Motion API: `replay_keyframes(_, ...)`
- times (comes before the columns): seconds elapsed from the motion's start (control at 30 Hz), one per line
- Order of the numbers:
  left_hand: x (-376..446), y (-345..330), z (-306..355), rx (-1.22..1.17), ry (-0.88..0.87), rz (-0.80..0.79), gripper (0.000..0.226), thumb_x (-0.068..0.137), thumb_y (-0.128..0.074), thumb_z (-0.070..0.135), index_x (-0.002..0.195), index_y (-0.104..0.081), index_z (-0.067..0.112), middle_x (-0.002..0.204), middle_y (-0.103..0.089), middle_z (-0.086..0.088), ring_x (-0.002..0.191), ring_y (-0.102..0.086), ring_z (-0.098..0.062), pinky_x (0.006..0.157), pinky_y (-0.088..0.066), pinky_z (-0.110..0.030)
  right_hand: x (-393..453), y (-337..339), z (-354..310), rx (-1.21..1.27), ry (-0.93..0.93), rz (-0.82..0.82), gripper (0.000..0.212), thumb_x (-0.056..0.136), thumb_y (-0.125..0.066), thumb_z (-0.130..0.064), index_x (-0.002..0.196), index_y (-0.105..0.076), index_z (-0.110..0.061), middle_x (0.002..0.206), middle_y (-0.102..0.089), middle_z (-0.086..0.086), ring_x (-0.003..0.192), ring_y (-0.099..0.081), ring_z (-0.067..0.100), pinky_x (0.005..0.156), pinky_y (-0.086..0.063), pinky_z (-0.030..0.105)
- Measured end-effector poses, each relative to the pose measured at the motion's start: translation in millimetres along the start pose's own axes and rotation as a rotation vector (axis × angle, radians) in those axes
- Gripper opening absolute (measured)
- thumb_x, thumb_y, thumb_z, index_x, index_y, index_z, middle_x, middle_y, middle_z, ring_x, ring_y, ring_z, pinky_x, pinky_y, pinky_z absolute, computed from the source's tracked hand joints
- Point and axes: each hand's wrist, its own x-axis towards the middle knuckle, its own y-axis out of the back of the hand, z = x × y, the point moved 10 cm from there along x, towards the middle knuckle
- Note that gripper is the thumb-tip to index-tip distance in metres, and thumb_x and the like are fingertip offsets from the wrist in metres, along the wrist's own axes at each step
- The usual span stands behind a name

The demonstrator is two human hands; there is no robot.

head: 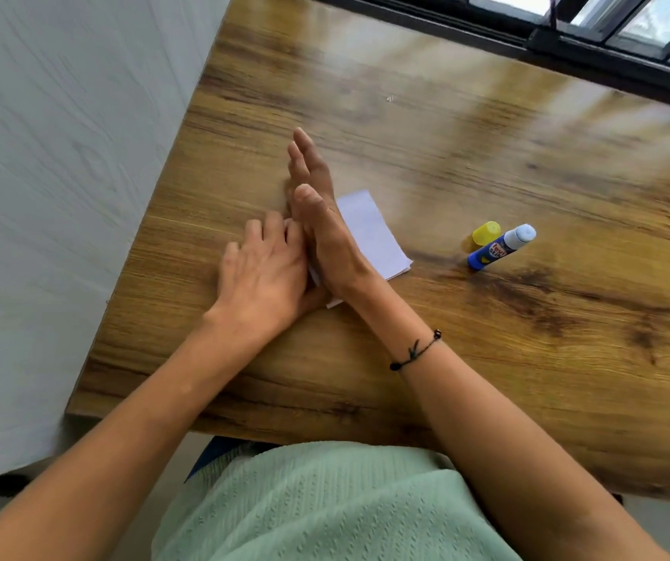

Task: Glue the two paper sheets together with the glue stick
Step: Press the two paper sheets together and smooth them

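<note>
Wooden table (487, 164): white paper sheets (370, 232) lie under both hands. Left hand (262, 277) flat, unclenched; right hand (321, 220) edge-on, fingers straight. Uncapped glue stick (501, 247) lies well right, beside yellow cap (486, 232).

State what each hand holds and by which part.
Neither hand grips anything. The right hand presses edge-on along the left side of the paper sheets; the left hand lies flat beside it, fingers at the paper's left edge. The glue stick stands untouched.

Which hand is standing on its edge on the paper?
The right hand, the one with the bracelet: it presses edge-down on the paper, while the left hand lies flat.
</note>
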Motion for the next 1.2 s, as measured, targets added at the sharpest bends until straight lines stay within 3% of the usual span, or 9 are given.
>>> replay_keyframes(0.13, 3, -1, 2, 0.051, -0.008, -0.035, 0.075, 0.069, -0.057, 0.064, 0.118, -0.035, 0.012, 0.121, -0.04, -0.012, 0.11, -0.041, -0.03, 0.083, -0.04, -0.044, 6, 15, 1, -0.11, 0.021, 0.038, 0.069, 0.085, -0.036, -0.034, 0.145, -0.013, -0.011, 0.157, -0.011, 0.011, 0.145, -0.008, 0.017, 0.12, -0.007, 0.044)
replay_keyframes(0.27, 5, -5, 2, 0.09, -0.011, -0.058, 0.078, 0.07, -0.056, 0.066, 0.12, -0.035, 0.01, 0.123, -0.037, -0.01, 0.112, -0.039, -0.03, 0.083, -0.039, -0.042, 8, 78, 1, -0.263, 0.045, 0.228, 0.062, 0.088, -0.036, -0.027, 0.144, -0.017, -0.009, 0.145, -0.026, 0.033, 0.133, -0.027, 0.037, 0.11, -0.021, 0.056)
replay_keyframes(0.37, 4, -7, 1, 0.101, -0.017, -0.052, 0.082, 0.07, -0.054, 0.067, 0.122, -0.033, 0.008, 0.124, -0.037, -0.01, 0.112, -0.04, -0.029, 0.082, -0.039, -0.041, 6, 105, -3, -0.34, 0.048, 0.285, 0.063, 0.083, -0.035, -0.039, 0.141, -0.02, -0.022, 0.145, -0.036, 0.007, 0.133, -0.032, 0.034, 0.109, -0.027, 0.053)
replay_keyframes(0.47, 4, -7, 0, 0.088, -0.008, -0.054, 0.083, 0.069, -0.055, 0.068, 0.122, -0.034, 0.007, 0.124, -0.039, -0.011, 0.112, -0.041, -0.029, 0.083, -0.04, -0.041, 7, 94, -6, -0.461, 0.066, 0.226, 0.067, 0.082, -0.034, -0.043, 0.142, -0.024, -0.016, 0.133, -0.041, 0.032, 0.12, -0.035, 0.048, 0.1, -0.032, 0.058)
replay_keyframes(0.6, 0, 8, -2, 0.054, 0.028, 0.022, 0.073, 0.075, -0.054, 0.061, 0.12, -0.038, 0.006, 0.122, -0.043, -0.013, 0.111, -0.044, -0.03, 0.085, -0.04, -0.04, -13, 111, -21, -0.435, 0.073, 0.389, 0.053, 0.085, -0.043, -0.023, 0.137, -0.033, -0.015, 0.144, -0.041, 0.009, 0.125, -0.042, 0.01, 0.107, -0.034, 0.033)
replay_keyframes(0.73, 10, 33, 15, 0.001, -0.061, 0.253, 0.054, 0.085, -0.054, 0.042, 0.123, -0.038, 0.008, 0.126, -0.043, -0.014, 0.112, -0.042, -0.03, 0.087, -0.04, -0.039, -65, 115, -26, -0.681, 0.096, 0.607, 0.035, 0.082, -0.048, -0.004, 0.117, -0.055, -0.008, 0.116, -0.061, 0.009, 0.108, -0.055, 0.021, 0.094, -0.044, 0.029)
replay_keyframes(0.83, 39, 24, 39, -0.088, -0.167, 0.212, 0.051, 0.087, -0.054, 0.032, 0.13, -0.036, 0.01, 0.132, -0.044, -0.013, 0.118, -0.041, -0.031, 0.091, -0.039, -0.039, -85, 109, -12, -0.933, 0.021, 0.586, 0.031, 0.083, -0.054, -0.01, 0.114, -0.057, -0.007, 0.115, -0.06, 0.012, 0.108, -0.051, 0.026, 0.094, -0.035, 0.023)
replay_keyframes(0.9, 55, 20, 50, -0.077, -0.185, 0.203, 0.05, 0.088, -0.052, 0.031, 0.13, -0.036, 0.01, 0.132, -0.046, -0.013, 0.12, -0.041, -0.031, 0.09, -0.039, -0.04, -85, 108, 1, -1.022, -0.035, 0.516, 0.036, 0.085, -0.055, -0.015, 0.12, -0.052, -0.006, 0.127, -0.054, 0.015, 0.121, -0.043, 0.029, 0.105, -0.033, 0.033)
replay_keyframes(1.2, 81, 12, 58, -0.081, -0.065, 0.093, 0.057, 0.082, -0.06, 0.04, 0.121, -0.042, 0.003, 0.127, -0.049, -0.018, 0.121, -0.038, -0.032, 0.092, -0.037, -0.039, -83, 106, 6, -1.048, -0.063, 0.46, 0.041, 0.09, -0.047, -0.01, 0.13, -0.045, -0.001, 0.145, -0.038, 0.016, 0.14, -0.025, 0.027, 0.118, -0.018, 0.037)
